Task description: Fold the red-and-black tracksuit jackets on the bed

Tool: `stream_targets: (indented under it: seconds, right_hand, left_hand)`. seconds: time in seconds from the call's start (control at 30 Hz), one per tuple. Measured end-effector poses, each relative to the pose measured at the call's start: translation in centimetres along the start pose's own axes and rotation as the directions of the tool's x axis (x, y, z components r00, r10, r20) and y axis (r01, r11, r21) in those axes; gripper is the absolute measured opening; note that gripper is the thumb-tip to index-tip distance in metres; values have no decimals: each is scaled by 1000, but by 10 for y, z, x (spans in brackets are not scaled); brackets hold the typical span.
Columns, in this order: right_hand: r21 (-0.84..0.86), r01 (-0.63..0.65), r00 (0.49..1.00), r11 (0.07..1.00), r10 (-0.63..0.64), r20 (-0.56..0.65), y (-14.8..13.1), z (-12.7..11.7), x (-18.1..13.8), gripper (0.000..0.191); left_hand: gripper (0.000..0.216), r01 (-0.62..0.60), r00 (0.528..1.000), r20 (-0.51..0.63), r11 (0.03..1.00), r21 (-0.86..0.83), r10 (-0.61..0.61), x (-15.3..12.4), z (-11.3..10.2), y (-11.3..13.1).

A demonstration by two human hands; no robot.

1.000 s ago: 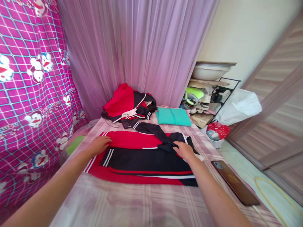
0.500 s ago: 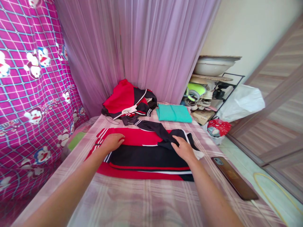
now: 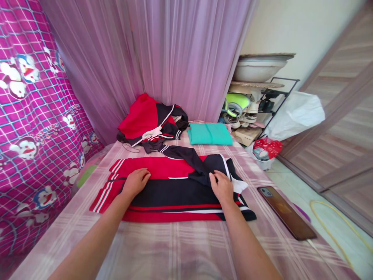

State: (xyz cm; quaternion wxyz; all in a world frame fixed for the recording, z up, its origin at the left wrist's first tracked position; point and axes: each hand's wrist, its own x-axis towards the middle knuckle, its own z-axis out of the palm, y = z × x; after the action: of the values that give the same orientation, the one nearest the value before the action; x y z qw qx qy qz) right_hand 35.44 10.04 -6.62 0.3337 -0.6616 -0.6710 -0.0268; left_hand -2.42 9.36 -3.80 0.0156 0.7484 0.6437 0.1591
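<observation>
A red and black jacket (image 3: 169,194) with white stripes lies folded lengthwise across the bed, its striped red edges at the left. One black sleeve (image 3: 189,155) slants from the right part up toward the back, ending in white bands. My left hand (image 3: 136,182) rests on the left part of the jacket, fingers curled down and closed on the cloth. On the right part, near the bent black sleeve, my right hand (image 3: 222,187) has its fingers bent in and pinching the dark cloth. How much fabric each hand grips is partly hidden under the fingers.
A heap of red and black clothes (image 3: 140,116) lies at the back. Beside it is a folded turquoise cloth (image 3: 210,134). A phone (image 3: 287,213) with a cable lies at the right edge of the plaid bed (image 3: 163,252). Beyond stand a shelf with shoes and bags.
The view has shifted slightly. More of the striped red edge now shows at the left, and the lower dark corner reaches farther right. Both hands stay on the jacket.
</observation>
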Motion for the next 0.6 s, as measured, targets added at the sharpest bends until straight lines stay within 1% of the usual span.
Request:
stream_targets:
  seconds: [0.07,0.13,0.2,0.3,0.37,0.47,0.6]
  right_hand:
    - [-4,-58,997,998,58,53,-1,-2,2,33]
    - [2,-80,990,997,79,119,0,-3,3,29]
    - [32,-54,982,998,47,185,2,-4,4,28]
    - [128,-39,962,991,2,274,7,-7,6,23]
    - [211,-52,948,976,-19,319,11,-9,7,21]
    - [308,-55,923,950,-69,378,17,-14,9,21]
    - [397,-49,879,916,-150,454,22,-20,10,21]
  left_hand:
    - [37,20,999,27,999,43,-21,8,-5,8]
    - [36,-13,999,41,997,75,10,20,-9,22]
    - [35,-84,996,39,993,83,81,38,-12,41]
    - [35,-173,984,45,981,87,170,70,-12,75]
    - [39,-237,971,65,967,95,231,93,-9,98]
    - [51,-339,938,124,929,150,323,123,0,130]
    - [61,-443,889,216,878,183,404,153,20,161]
